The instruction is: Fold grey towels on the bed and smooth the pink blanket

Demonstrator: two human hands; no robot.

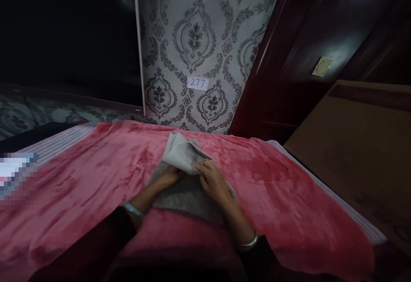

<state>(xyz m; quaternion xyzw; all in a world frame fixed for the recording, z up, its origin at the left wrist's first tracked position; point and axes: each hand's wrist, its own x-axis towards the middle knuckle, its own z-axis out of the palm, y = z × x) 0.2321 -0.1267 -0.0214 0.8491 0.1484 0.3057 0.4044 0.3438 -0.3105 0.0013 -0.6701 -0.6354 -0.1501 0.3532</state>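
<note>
A grey, plush-looking cloth piece [192, 198] lies on the pink blanket in front of me. Its far part is folded up and shows a smooth, pale side [178, 151]; whether it is a mat or a cover I cannot tell. My right hand [213, 181] is closed on the edge of the raised fold, thumb and fingers pinching it. Lower and to the left, my left hand [168, 178] reaches to the base of the fold. Its fingertips are partly hidden under the pale flap, and the hand looks closed on the cloth there.
The pink blanket [96, 166] covers a wide surface, with a striped fabric edge [61, 143] at left. A pixelated patch sits at far left. Behind are a dark screen [67, 34], patterned wall with a "277" label [197, 83], and dark red panelling. A brown board [356, 145] stands right.
</note>
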